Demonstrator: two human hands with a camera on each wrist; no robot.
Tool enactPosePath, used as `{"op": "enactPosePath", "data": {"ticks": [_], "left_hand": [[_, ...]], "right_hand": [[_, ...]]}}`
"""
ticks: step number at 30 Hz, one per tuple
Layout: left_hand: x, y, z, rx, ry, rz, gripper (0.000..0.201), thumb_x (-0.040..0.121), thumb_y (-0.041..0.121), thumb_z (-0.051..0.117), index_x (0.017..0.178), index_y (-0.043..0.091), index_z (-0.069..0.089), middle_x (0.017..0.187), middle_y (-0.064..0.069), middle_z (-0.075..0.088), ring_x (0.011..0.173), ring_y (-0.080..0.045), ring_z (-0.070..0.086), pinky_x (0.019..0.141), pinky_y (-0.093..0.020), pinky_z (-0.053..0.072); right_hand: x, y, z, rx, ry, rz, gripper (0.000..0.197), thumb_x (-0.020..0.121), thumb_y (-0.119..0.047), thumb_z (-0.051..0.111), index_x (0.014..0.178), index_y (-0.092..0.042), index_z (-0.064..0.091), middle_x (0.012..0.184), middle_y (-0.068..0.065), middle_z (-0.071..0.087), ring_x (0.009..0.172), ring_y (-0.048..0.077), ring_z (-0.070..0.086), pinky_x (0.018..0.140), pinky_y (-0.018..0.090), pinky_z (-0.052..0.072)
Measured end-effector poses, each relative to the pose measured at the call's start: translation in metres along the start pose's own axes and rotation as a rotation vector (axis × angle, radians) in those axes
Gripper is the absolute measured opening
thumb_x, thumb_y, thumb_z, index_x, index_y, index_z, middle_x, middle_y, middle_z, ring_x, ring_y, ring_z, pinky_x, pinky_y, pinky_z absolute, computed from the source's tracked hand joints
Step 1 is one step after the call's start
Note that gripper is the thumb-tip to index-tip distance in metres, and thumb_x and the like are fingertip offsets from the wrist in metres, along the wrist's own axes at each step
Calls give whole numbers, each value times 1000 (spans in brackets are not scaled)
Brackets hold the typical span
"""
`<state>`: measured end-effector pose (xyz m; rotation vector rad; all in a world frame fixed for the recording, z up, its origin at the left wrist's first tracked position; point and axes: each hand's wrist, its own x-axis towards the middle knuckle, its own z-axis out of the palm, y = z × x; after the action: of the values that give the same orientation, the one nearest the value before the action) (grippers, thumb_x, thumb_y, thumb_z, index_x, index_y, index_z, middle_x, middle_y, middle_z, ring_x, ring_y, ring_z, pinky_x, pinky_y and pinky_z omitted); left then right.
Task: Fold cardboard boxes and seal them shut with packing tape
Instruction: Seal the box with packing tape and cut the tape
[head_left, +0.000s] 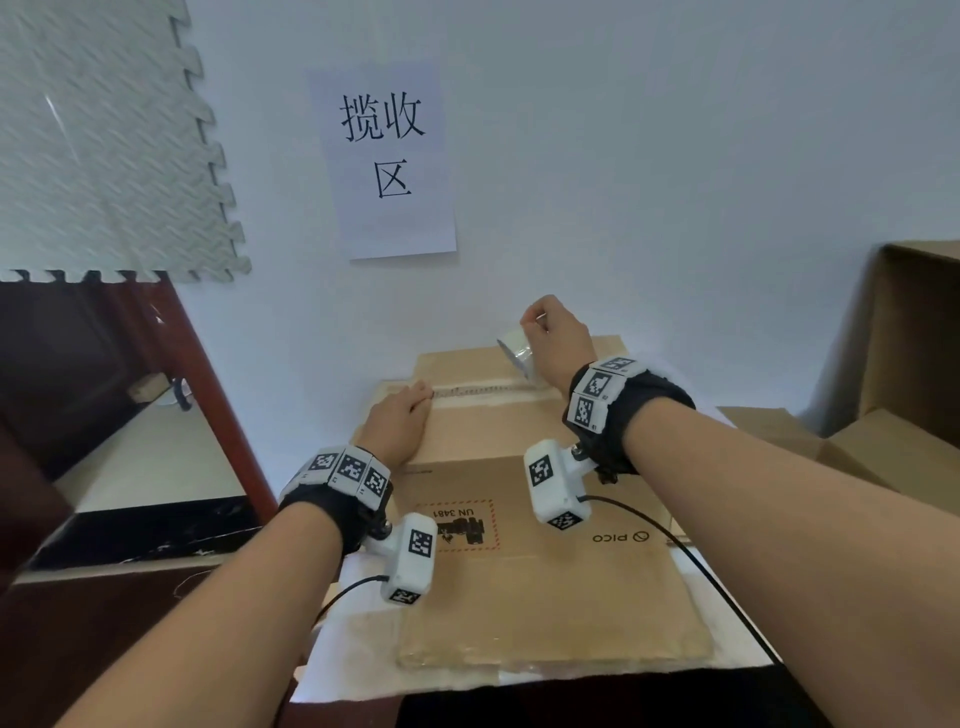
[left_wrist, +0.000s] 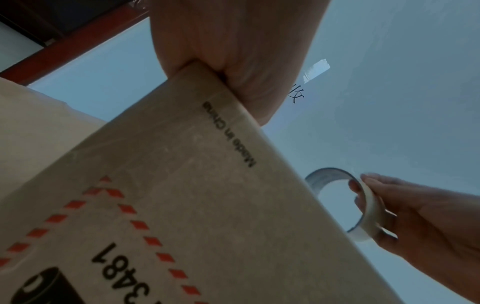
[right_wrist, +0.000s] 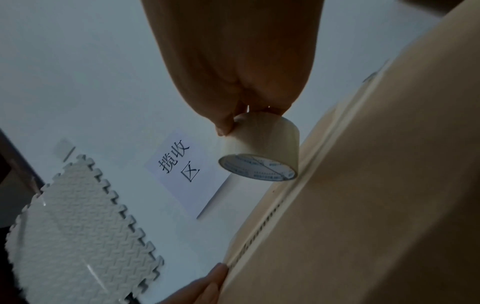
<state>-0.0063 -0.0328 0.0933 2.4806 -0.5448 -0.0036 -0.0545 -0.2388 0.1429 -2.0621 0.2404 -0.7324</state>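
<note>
Box (head_left: 545, 587): lying flattened on the desk (head_left: 332, 660), printed face up.
Left hand (head_left: 400, 415): pressing flat on the far seam, anchoring the tape's end.
Right hand (head_left: 558, 338): pinching the roll (head_left: 517, 351), drawing tape along the seam.

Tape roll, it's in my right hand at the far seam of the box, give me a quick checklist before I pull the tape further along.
1. Right hand grips the tape roll: ok.
2. Left hand presses flat on the cardboard box at the seam's left end: ok.
3. Roll sits at the seam, lined up with it: ok.
4. Tape already stuck down between the two hands: cannot tell, the strip is too faint.
5. Flaps closed flush along the seam: cannot tell; the dotted edge may show a gap.
6. Wrist cable lies across the box, away from the seam: ok.
</note>
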Motion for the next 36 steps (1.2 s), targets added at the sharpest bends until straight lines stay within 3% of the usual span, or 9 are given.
{"op": "enactPosePath", "data": {"ticks": [3, 6, 11, 14, 17, 25, 28, 32, 36], "left_hand": [[3, -2, 1, -16, 11, -2, 42, 105, 29, 35, 145, 19, 44, 156, 4, 33, 142, -21, 32, 116, -32, 20], [4, -4, 1, -23, 11, 4, 42, 105, 29, 35, 145, 19, 45, 155, 5, 33, 142, -21, 31, 116, -31, 19], [7, -10, 1, -154, 38, -5, 37, 103, 27, 45, 137, 17, 54, 151, 6, 40, 142, -16, 31, 115, -27, 17], [8, -14, 2, -184, 54, -1, 36, 102, 28, 47, 135, 19, 57, 150, 8, 42, 142, -13, 32, 116, -28, 17], [7, -15, 4, -225, 78, -3, 35, 102, 28, 47, 134, 20, 58, 148, 8, 44, 141, -13, 34, 114, -25, 18], [5, -11, 0, -171, 63, 17, 36, 102, 26, 46, 136, 18, 56, 147, 2, 46, 136, -21, 41, 110, -27, 27], [6, -12, -9, -157, -31, 28, 36, 103, 24, 42, 137, 21, 54, 149, 6, 43, 137, -19, 39, 113, -29, 26], [14, -19, -35, -422, -246, -10, 32, 100, 10, 48, 127, 16, 63, 137, 10, 53, 127, -10, 46, 114, -31, 30], [31, -17, -60, -577, -104, -94, 30, 101, 20, 48, 128, 12, 59, 134, -2, 58, 123, -15, 53, 108, -32, 40]], "right_hand": [[0, -8, 16, 5, -46, -21, 18, 98, -11, 36, 104, -10, 53, 79, 1, 52, 59, 14, 44, 50, 18, 35], [7, -17, 26, -8, -88, 2, 19, 97, -9, 34, 101, -13, 53, 72, -1, 49, 57, 13, 43, 49, 19, 33], [22, -39, 39, -97, -180, 65, 31, 90, -4, 34, 107, -2, 60, 104, 8, 60, 97, 28, 57, 80, 35, 44], [29, -51, 46, -134, -229, 55, 33, 87, -2, 34, 105, 0, 61, 115, 12, 61, 107, 31, 55, 92, 39, 46], [34, -55, 55, -212, -393, 41, 25, 89, -4, 40, 100, -9, 62, 119, 10, 61, 111, 28, 55, 96, 36, 45], [36, -57, 68, -291, -555, -28, 13, 95, -14, 45, 94, -19, 57, 87, -5, 55, 66, 9, 50, 58, 20, 39], [39, -53, 68, -282, -561, -24, 10, 96, -18, 47, 95, -19, 57, 95, -1, 59, 66, 10, 53, 56, 19, 40], [38, -53, 69, -280, -572, -27, 9, 96, -18, 46, 95, -19, 56, 90, -1, 58, 61, 7, 51, 54, 18, 38], [36, -56, 74, -295, -587, -43, 12, 95, -13, 45, 94, -18, 56, 89, -1, 57, 77, 16, 54, 56, 18, 38]]}}
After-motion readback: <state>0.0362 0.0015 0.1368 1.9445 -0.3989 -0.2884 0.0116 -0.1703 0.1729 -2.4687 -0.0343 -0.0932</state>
